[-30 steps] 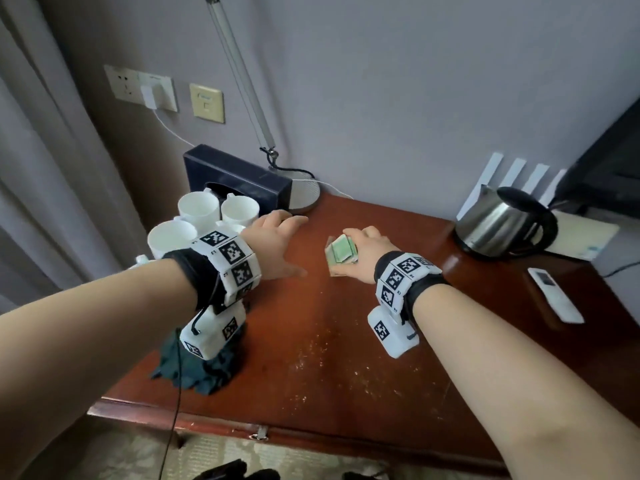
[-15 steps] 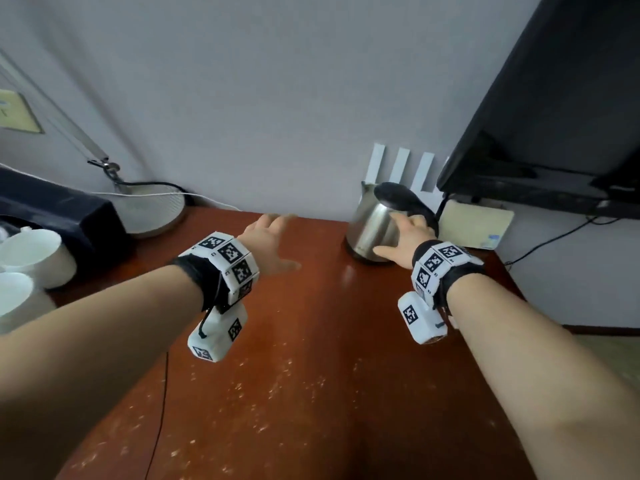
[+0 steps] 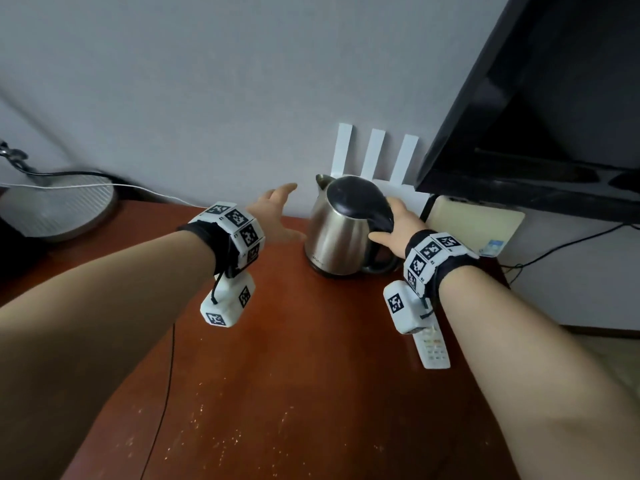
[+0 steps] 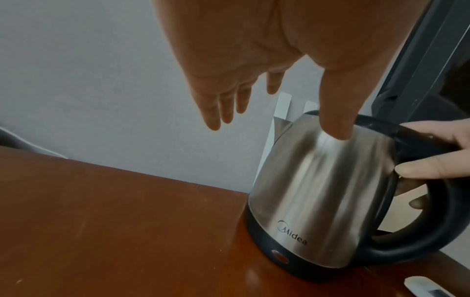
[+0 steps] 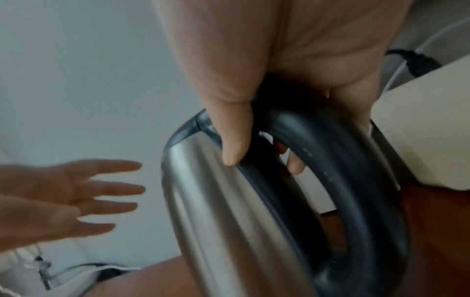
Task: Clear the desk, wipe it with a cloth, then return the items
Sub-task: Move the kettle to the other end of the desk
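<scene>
A steel kettle [image 3: 341,233] with a black lid and black loop handle stands at the back of the red-brown desk [image 3: 277,393], near the wall. My right hand [image 3: 391,226] curls round the top of the kettle's handle [image 5: 325,160], thumb on the near side and fingers through the loop. My left hand [image 3: 277,216] hovers open just left of the kettle [image 4: 318,191], fingers straight and spread, holding nothing; whether its thumb touches the steel I cannot tell. The kettle [image 5: 229,201] sits on the desk top.
A white remote [image 3: 433,348] lies on the desk below my right wrist. A lamp base [image 3: 59,209] with cables sits at the back left. White router antennas [image 3: 374,154] and a beige box [image 3: 474,223] stand behind the kettle, under a dark television [image 3: 554,116].
My view swung right from the cups to the kettle. The right hand left the small green packet and closed on the kettle's handle; the left hand moved up beside the kettle.
</scene>
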`<state>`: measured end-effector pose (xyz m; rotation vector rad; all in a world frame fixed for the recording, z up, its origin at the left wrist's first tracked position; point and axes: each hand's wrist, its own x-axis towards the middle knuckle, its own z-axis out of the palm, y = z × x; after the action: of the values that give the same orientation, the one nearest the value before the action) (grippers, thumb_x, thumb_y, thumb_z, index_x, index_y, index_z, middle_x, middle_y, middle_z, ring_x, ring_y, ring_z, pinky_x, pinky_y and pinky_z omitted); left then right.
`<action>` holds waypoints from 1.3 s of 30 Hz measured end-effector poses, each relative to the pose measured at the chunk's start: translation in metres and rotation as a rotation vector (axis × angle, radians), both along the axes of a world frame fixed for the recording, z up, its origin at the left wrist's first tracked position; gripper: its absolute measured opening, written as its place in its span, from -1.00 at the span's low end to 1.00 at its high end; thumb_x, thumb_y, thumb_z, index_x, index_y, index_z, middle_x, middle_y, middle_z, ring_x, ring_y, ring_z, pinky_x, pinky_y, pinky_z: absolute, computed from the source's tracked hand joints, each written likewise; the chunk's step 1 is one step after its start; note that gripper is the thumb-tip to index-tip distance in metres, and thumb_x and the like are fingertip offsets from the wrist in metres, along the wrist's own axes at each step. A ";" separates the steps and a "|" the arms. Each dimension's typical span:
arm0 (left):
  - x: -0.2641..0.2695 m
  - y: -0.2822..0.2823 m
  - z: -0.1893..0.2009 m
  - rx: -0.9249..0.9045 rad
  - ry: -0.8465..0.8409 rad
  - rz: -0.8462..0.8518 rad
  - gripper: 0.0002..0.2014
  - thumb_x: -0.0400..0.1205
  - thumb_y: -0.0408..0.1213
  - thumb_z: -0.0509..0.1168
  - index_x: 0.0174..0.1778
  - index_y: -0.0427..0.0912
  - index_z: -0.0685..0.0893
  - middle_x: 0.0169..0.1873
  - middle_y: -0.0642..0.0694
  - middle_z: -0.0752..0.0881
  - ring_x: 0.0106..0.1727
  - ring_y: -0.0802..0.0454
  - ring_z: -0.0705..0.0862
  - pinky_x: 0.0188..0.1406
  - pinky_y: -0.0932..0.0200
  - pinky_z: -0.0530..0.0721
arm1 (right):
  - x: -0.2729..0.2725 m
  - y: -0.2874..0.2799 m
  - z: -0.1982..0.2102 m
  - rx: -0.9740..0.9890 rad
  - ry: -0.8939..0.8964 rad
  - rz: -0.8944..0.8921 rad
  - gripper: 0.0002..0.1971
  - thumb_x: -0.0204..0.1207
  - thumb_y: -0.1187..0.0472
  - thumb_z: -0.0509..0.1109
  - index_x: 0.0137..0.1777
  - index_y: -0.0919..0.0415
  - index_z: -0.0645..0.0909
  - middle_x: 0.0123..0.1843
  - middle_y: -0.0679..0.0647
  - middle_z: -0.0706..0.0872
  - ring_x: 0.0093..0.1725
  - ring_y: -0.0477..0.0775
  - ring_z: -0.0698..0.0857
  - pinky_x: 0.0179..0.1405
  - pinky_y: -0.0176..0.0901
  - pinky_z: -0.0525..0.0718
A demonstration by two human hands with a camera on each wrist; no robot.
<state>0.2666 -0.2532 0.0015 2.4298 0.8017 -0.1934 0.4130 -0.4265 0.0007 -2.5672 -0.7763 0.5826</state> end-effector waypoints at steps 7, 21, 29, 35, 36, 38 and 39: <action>0.043 0.002 0.002 -0.052 -0.010 0.007 0.11 0.40 -0.17 0.56 0.67 0.00 -0.12 0.60 -0.22 0.21 0.55 -0.21 0.36 0.47 -0.17 0.42 | 0.011 -0.011 0.001 0.022 0.005 0.149 -0.30 0.55 0.29 0.36 0.63 0.07 0.13 0.48 0.17 0.50 0.43 0.21 0.51 0.43 -0.05 0.47; 0.003 0.006 0.010 0.092 0.038 -0.079 -0.23 0.29 0.00 0.59 0.40 -0.11 0.49 0.26 -0.16 0.51 0.24 -0.15 0.57 0.27 -0.03 0.57 | -0.020 -0.001 0.011 0.041 -0.002 0.295 -0.42 0.57 0.33 0.29 0.57 0.08 0.25 0.37 0.16 0.60 0.33 0.17 0.57 0.27 -0.17 0.48; -0.093 0.057 0.066 0.191 -0.027 0.057 -0.26 0.30 0.00 0.59 0.38 -0.09 0.50 0.25 -0.18 0.47 0.20 -0.16 0.57 0.22 0.01 0.55 | -0.083 0.071 0.052 0.195 -0.096 0.470 -0.44 0.55 0.37 0.28 0.54 0.11 0.30 0.29 0.16 0.65 0.26 0.16 0.61 0.07 -0.29 0.45; -0.174 0.118 0.095 0.300 -0.020 0.203 -0.18 0.28 0.05 0.58 0.44 -0.06 0.45 0.28 -0.20 0.47 0.21 -0.18 0.57 0.24 -0.04 0.57 | -0.143 0.155 0.071 0.299 -0.119 0.597 -0.44 0.54 0.41 0.27 0.54 0.13 0.32 0.33 0.17 0.63 0.30 0.15 0.59 0.07 -0.35 0.38; -0.185 0.128 0.096 0.310 -0.016 0.224 -0.18 0.28 0.05 0.58 0.44 -0.06 0.45 0.28 -0.20 0.47 0.21 -0.18 0.57 0.22 -0.03 0.57 | -0.153 0.169 0.070 0.307 -0.117 0.610 -0.44 0.54 0.41 0.27 0.53 0.14 0.32 0.32 0.17 0.63 0.30 0.15 0.59 0.06 -0.35 0.38; -0.204 0.147 0.093 0.310 -0.008 0.256 -0.17 0.27 0.06 0.58 0.45 -0.06 0.45 0.27 -0.21 0.48 0.21 -0.18 0.57 0.25 -0.06 0.57 | -0.169 0.194 0.066 0.313 -0.107 0.632 -0.45 0.54 0.41 0.27 0.52 0.14 0.33 0.31 0.17 0.63 0.29 0.16 0.59 0.08 -0.32 0.41; -0.212 0.156 0.090 0.306 0.002 0.266 -0.16 0.26 0.07 0.58 0.45 -0.05 0.45 0.28 -0.21 0.48 0.22 -0.18 0.57 0.27 -0.08 0.57 | -0.176 0.206 0.062 0.308 -0.104 0.640 -0.46 0.54 0.41 0.26 0.52 0.14 0.33 0.31 0.18 0.63 0.29 0.18 0.60 0.10 -0.28 0.43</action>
<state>0.0550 -0.0971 0.0918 2.5665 1.2201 0.0320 0.2370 -0.2209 0.0632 -2.0557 -1.6064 0.4593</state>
